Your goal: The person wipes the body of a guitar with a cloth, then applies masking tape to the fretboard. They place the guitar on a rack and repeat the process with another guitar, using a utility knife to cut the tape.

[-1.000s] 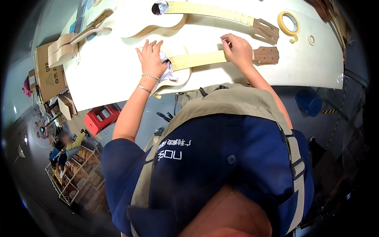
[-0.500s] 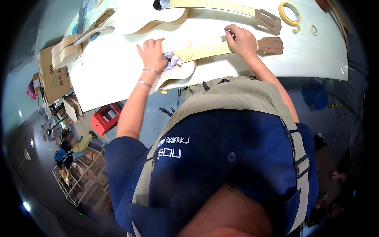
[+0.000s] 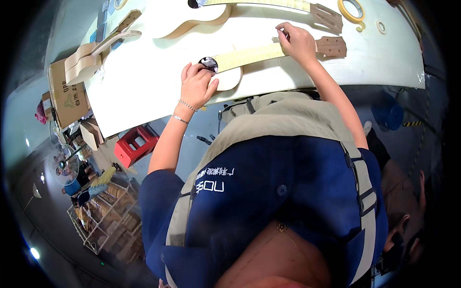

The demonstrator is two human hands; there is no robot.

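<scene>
Watching remotely, I take the near guitar (image 3: 252, 56) as my landmark: pale body, neck taped yellow, brown headstock, lying on the white table (image 3: 144, 72) close to the wearer's edge. Table runs well beyond it. Floor off the body end: white-framed rack (image 3: 103, 211) of wooden pieces, blurred people around it. Beyond the near guitar, a far guitar (image 3: 192, 19), headstock pointing the same way. Off the body end, a third guitar (image 3: 82, 63) by the table's end, carton (image 3: 69, 93) just beside it. Lower, red stool (image 3: 136, 145). Floor past the headstock: blue bin (image 3: 386, 113). Beyond the headstock: yellow tape roll (image 3: 346, 17), then a smaller roll (image 3: 382, 31).

Right hand (image 3: 298, 44) curled over the neck near the headstock, thumb and fingers close; can't tell if they pinch anything. Left hand (image 3: 196, 86) at the soundhole (image 3: 209, 63), fingers bent at its rim; grip inside unreadable.

Far guitar cut by the top border. Near guitar's body partly behind the left hand, its pale outline merging with the table. Someone at lower right, in shadow.
</scene>
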